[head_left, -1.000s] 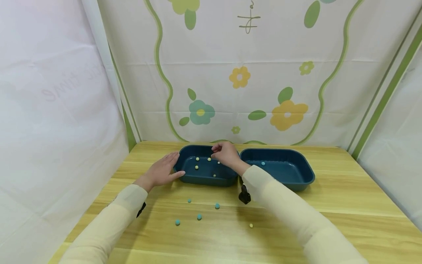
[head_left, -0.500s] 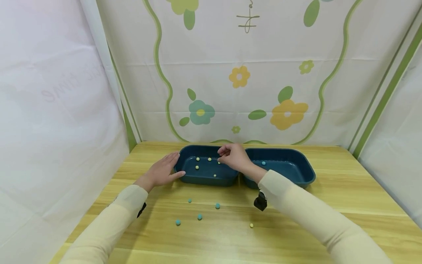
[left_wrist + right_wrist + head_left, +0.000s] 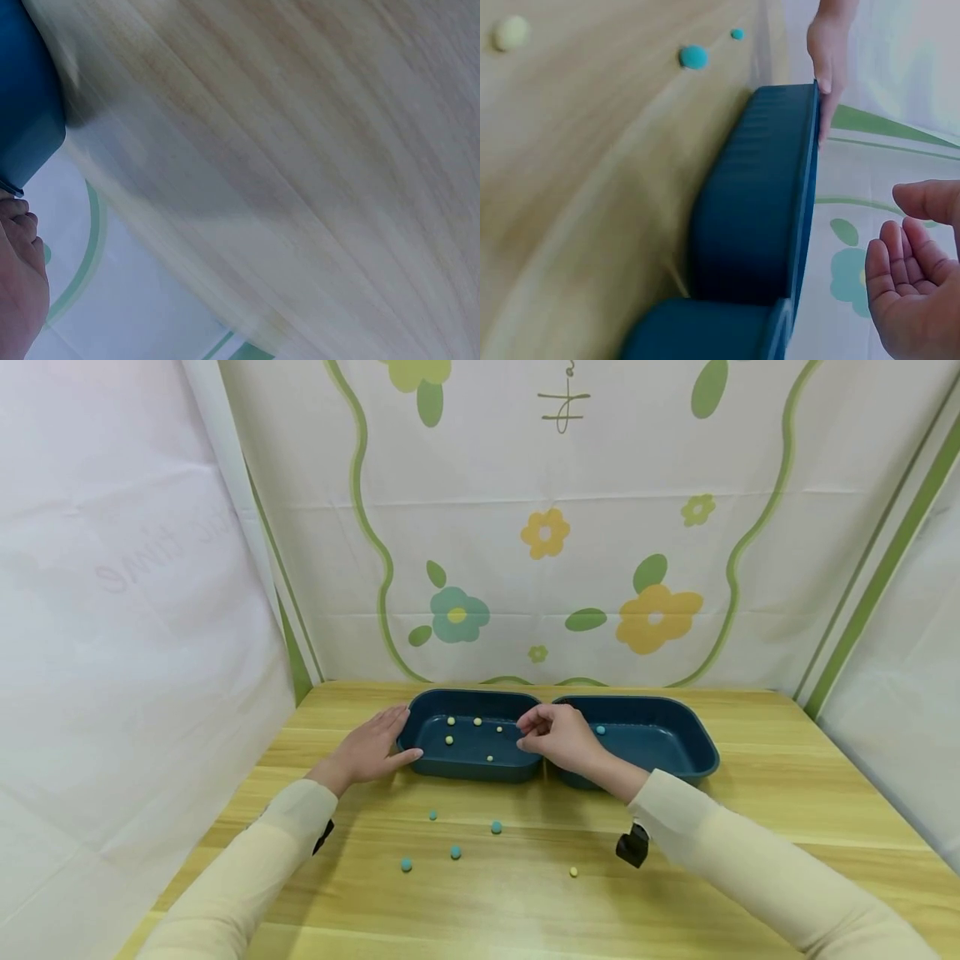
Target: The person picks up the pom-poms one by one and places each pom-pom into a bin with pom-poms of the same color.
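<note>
My left hand (image 3: 371,747) rests on the left end of a dark blue tray (image 3: 472,772), fingers straight along the rim and thumb at the near side. Several small yellow balls (image 3: 449,740) lie inside that tray. Over the gap between it and a second blue tray (image 3: 693,735) hovers my right hand (image 3: 564,742). In the right wrist view the right hand (image 3: 915,292) has loosely bent fingers, thumb apart from them, and nothing is seen between them. The second tray has a blue ball (image 3: 601,730) in it.
Several blue balls (image 3: 455,852) are scattered on the wooden table (image 3: 480,914) before the trays. A lone yellow ball (image 3: 573,872) lies to their right. A printed cloth (image 3: 480,543) hangs behind the table, and white cloth (image 3: 135,652) stands along the left side.
My right hand has drawn back rightward and toward me, from above the left tray to the gap between both trays. The left hand has stayed in place. The balls have not moved.
</note>
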`<state>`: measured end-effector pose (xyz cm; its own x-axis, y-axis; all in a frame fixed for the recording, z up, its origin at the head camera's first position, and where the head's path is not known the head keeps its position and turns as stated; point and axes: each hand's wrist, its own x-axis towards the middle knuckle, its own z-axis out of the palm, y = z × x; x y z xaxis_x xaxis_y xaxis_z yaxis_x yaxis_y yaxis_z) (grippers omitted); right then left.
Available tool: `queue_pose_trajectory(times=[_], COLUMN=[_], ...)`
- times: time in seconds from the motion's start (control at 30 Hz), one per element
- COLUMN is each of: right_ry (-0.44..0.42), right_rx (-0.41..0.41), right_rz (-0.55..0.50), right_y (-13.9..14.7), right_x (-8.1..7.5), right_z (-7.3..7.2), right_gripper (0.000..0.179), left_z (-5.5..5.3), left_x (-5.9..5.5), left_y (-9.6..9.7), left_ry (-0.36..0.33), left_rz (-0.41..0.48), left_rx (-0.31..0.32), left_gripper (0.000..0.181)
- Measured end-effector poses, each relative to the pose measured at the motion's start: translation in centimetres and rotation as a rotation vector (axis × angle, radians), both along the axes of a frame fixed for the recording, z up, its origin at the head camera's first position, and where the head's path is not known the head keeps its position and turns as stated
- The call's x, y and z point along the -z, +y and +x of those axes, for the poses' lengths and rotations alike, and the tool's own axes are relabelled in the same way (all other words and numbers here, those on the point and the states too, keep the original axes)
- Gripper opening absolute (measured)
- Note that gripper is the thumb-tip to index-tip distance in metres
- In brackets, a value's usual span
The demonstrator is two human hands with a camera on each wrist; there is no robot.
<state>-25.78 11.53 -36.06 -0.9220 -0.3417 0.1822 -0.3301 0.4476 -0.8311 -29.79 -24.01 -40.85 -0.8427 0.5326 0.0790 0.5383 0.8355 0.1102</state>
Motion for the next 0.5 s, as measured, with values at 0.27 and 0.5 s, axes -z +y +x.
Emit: queue_pose_trajectory(times=[0.27,0.5], right_ry=[-0.020,-0.045], right_rx=[-0.025,-0.027], right_rz=[-0.021,-0.039], right_y=[1.5,2.2], right_x=[1.2,1.8], right_z=[1.7,3.0], right_gripper=[0.015,0.016], left_z=[-0.1,0.0], left_x=[0.0,0.0], left_y=[0.0,0.1], left_ry=[0.005,-0.005], left_rz=[0.012,-0.005], left_rx=[0.005,-0.004], left_gripper=[0.088,0.087])
